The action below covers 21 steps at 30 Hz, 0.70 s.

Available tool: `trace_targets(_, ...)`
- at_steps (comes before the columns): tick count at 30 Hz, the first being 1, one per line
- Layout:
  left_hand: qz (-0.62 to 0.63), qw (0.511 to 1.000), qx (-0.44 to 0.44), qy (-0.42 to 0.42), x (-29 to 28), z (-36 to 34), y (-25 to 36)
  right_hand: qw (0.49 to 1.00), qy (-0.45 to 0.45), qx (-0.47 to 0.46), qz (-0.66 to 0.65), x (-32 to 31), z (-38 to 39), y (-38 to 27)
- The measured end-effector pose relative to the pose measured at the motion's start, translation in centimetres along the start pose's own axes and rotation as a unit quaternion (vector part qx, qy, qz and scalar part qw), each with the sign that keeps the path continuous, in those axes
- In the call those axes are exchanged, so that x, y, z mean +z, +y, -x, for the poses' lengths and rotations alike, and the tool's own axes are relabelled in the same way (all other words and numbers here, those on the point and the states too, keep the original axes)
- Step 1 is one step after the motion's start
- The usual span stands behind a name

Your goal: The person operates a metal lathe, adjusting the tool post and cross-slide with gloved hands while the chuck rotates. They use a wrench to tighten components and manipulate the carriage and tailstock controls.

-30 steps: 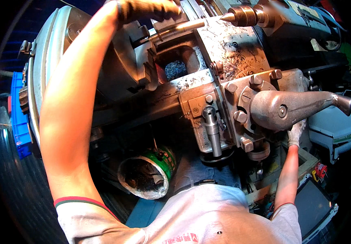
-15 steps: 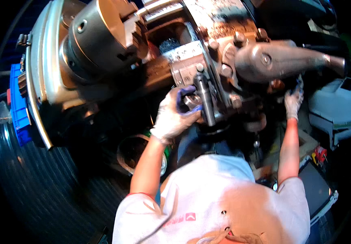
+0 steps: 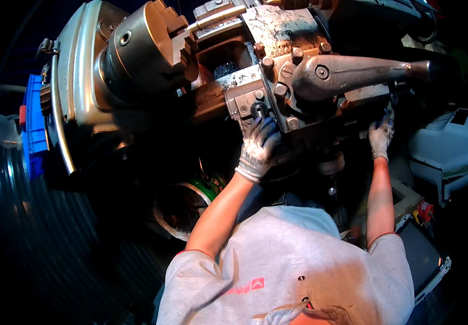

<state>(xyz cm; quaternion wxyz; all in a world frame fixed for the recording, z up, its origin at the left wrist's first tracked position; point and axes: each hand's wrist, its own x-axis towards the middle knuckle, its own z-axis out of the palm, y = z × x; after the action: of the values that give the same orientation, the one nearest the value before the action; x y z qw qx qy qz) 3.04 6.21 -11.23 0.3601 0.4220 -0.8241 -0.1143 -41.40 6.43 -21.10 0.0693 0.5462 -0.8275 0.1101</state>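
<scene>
My left hand (image 3: 258,149), in a white glove with dark blue fingertips, is closed around a dark metal rod. The round end of the rod (image 3: 258,110) shows just above the fingers, against the small bolted block (image 3: 242,103) on the lathe's carriage. Most of the rod is hidden by the glove. Farther right, my gloved right hand (image 3: 381,136) reaches up to the lathe under the big clamp lever (image 3: 353,76). Its fingers are curled at the dark edge there, and what they grip is lost in shadow.
At the upper left is the lathe's jawed chuck (image 3: 147,49), beside the headstock (image 3: 79,70). A blue plastic crate (image 3: 34,122) stands left of it. Below is a round bucket (image 3: 171,216). A pale blue-grey container (image 3: 445,143) and a dark flat panel (image 3: 421,254) lie on the right.
My left hand has moved right and onto the rod; the metal ring it held beside the rod is out of sight now. My right hand stays by the machine's right side. The view has shifted slightly.
</scene>
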Motion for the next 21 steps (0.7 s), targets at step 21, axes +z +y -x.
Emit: trace_targets(21, 0.023, 0.962, -0.259, 0.086, -4.3, 9.0, 8.5, 0.998, -0.014, 0.002, -0.055, -1.2, -0.1, -0.6)
